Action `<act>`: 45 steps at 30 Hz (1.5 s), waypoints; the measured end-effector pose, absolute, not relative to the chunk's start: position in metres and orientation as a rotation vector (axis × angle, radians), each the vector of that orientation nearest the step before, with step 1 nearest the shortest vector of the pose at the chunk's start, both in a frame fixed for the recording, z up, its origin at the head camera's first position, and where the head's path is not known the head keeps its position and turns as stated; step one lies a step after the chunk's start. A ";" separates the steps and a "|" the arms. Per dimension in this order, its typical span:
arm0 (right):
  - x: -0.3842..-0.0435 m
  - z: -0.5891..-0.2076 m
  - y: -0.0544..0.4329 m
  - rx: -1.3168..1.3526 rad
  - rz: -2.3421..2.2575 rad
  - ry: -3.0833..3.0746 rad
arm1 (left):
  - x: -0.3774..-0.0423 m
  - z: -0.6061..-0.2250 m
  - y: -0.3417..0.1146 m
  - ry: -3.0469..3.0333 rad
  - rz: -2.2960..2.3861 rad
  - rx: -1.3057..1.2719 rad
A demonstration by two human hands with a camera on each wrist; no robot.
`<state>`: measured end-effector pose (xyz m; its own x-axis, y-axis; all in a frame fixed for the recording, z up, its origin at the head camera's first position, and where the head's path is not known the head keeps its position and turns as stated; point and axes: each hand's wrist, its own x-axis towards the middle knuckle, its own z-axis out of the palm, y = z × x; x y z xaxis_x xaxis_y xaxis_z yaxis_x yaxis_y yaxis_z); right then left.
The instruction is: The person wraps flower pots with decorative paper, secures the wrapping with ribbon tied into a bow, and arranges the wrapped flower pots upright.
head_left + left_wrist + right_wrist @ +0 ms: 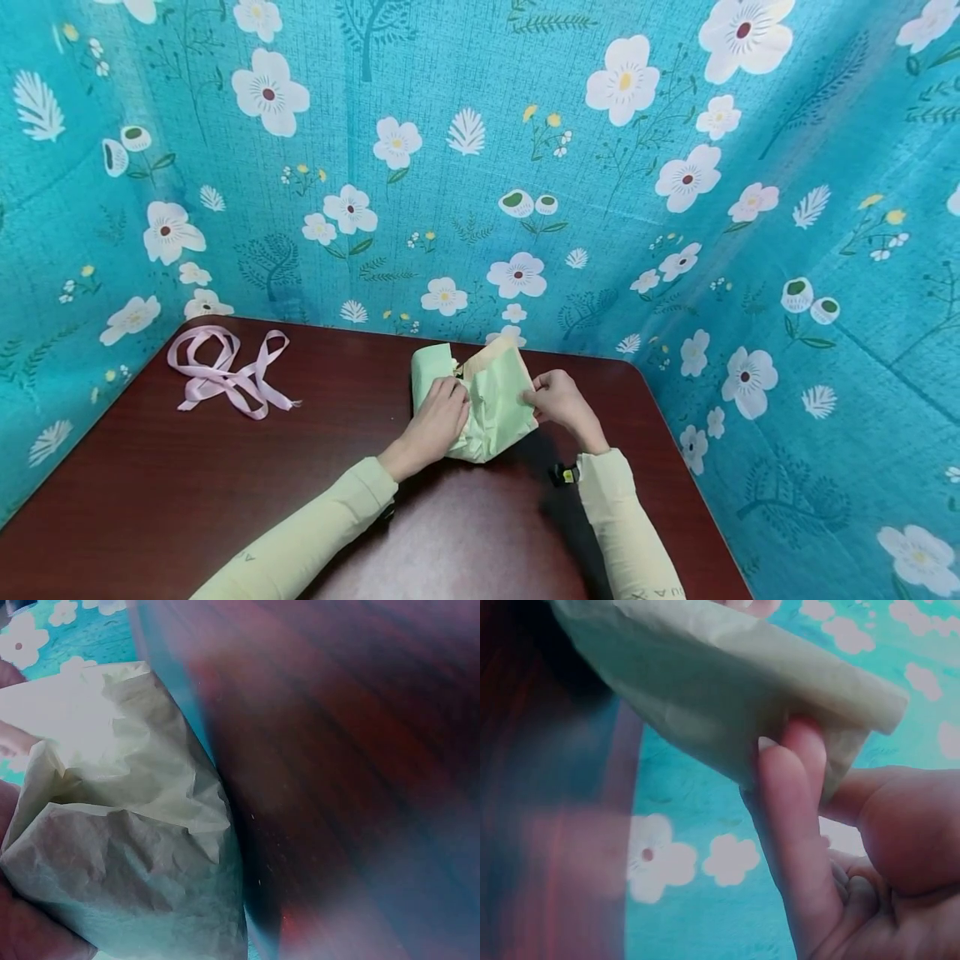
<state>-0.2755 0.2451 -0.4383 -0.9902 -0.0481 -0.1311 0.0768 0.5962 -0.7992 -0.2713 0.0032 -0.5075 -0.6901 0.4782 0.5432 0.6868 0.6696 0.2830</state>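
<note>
A sheet of light green wrapping paper (506, 398), creased and partly folded, stands up around something on the table; the paper hides most of what is inside. My left hand (438, 421) holds the paper's left part, its fingers bent over the fold. On the other side, my right hand (564, 407) pinches the paper's raised right edge between thumb and fingers. The right wrist view shows fingertips (799, 746) against the paper, with the thumb on its other side. In the left wrist view the paper (142, 862) forms a crumpled, open pocket, and little of the hand shows.
A loosely looped pink ribbon (225, 375) lies at the back left of the dark red-brown table (315, 442). Behind the table and along its right side hangs a turquoise flowered cloth (465, 217).
</note>
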 end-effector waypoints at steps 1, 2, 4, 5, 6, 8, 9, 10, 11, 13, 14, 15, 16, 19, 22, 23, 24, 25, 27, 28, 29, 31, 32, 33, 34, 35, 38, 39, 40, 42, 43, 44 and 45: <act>-0.275 -0.435 0.243 0.009 -1.345 2.688 | -0.271 -0.507 0.003 -2.462 -0.668 -0.911; -0.274 -0.433 0.242 -0.002 -1.339 2.696 | -0.270 -0.508 0.003 -2.464 -0.679 -0.913; -0.273 -0.429 0.239 -0.008 -1.323 2.710 | -0.270 -0.508 0.003 -2.465 -0.692 -0.913; -0.272 -0.427 0.237 -0.014 -1.314 2.719 | -0.270 -0.508 0.002 -2.462 -0.693 -0.917; -0.272 -0.426 0.236 -0.022 -1.306 2.731 | -0.270 -0.509 0.002 -2.455 -0.694 -0.921; -0.272 -0.424 0.236 -0.047 -1.289 2.754 | -0.270 -0.509 0.002 -2.436 -0.701 -0.926; -0.273 -0.425 0.237 -0.058 -1.277 2.767 | -0.271 -0.510 0.002 -2.427 -0.702 -0.930; -0.274 -0.427 0.238 -0.069 -1.266 2.779 | -0.271 -0.510 0.002 -2.419 -0.704 -0.932; -0.275 -0.429 0.241 -0.072 -1.248 2.791 | -0.271 -0.510 0.002 -2.410 -0.709 -0.936; -0.279 -0.436 0.248 -0.071 -1.218 2.796 | -0.271 -0.510 0.001 -2.407 -0.720 -0.942; -0.280 -0.441 0.252 -0.059 -1.209 2.790 | -0.271 -0.509 0.001 -2.410 -0.721 -0.942; -0.282 -0.446 0.257 -0.048 -1.200 2.781 | -0.270 -0.509 0.000 -2.414 -0.721 -0.940; -0.283 -0.451 0.262 -0.027 -1.198 2.764 | -0.270 -0.509 0.000 -2.420 -0.725 -0.935; -0.287 -0.470 0.275 0.056 -1.184 2.705 | -0.271 -0.508 -0.001 -2.433 -0.742 -0.922; -0.290 -0.490 0.286 0.146 -1.150 2.639 | -0.271 -0.509 0.001 -2.433 -0.766 -0.918; -0.291 -0.495 0.289 0.172 -1.134 2.616 | -0.271 -0.509 0.001 -2.433 -0.773 -0.921; -0.291 -0.500 0.291 0.185 -1.119 2.598 | -0.271 -0.509 0.002 -2.430 -0.781 -0.924; -0.291 -0.503 0.293 0.198 -1.104 2.587 | -0.271 -0.509 0.003 -2.430 -0.785 -0.926; -0.292 -0.506 0.294 0.202 -1.096 2.580 | -0.270 -0.509 0.004 -2.437 -0.791 -0.920; -0.292 -0.506 0.294 0.198 -1.090 2.582 | -0.270 -0.509 0.004 -2.443 -0.790 -0.916; -0.292 -0.505 0.294 0.199 -1.083 2.586 | -0.270 -0.509 0.004 -2.446 -0.783 -0.909; -0.293 -0.504 0.293 0.208 -1.054 2.591 | -0.270 -0.509 0.005 -2.456 -0.768 -0.904; -0.293 -0.504 0.292 0.203 -1.032 2.591 | -0.270 -0.509 0.005 -2.462 -0.758 -0.901; -0.293 -0.504 0.292 0.205 -1.007 2.595 | -0.269 -0.509 0.004 -2.464 -0.749 -0.903; -0.293 -0.505 0.292 0.210 -0.985 2.601 | -0.269 -0.508 0.004 -2.467 -0.744 -0.906; -0.292 -0.507 0.291 0.222 -0.976 2.608 | -0.269 -0.508 0.004 -2.465 -0.736 -0.910; -0.291 -0.510 0.288 0.234 -1.017 2.649 | -0.269 -0.506 0.003 -2.471 -0.713 -0.903; -0.291 -0.511 0.288 0.244 -1.044 2.657 | -0.269 -0.505 0.002 -2.469 -0.714 -0.898; -0.291 -0.512 0.287 0.253 -1.070 2.659 | -0.270 -0.505 0.002 -2.465 -0.715 -0.896; -0.290 -0.514 0.286 0.266 -1.105 2.660 | -0.270 -0.506 0.002 -2.460 -0.708 -0.895; -0.290 -0.515 0.286 0.268 -1.107 2.660 | -0.270 -0.506 0.001 -2.455 -0.711 -0.899; -0.290 -0.517 0.287 0.262 -1.100 2.665 | -0.270 -0.506 0.001 -2.444 -0.706 -0.902; -0.291 -0.517 0.287 0.255 -1.096 2.671 | -0.270 -0.506 0.002 -2.434 -0.700 -0.907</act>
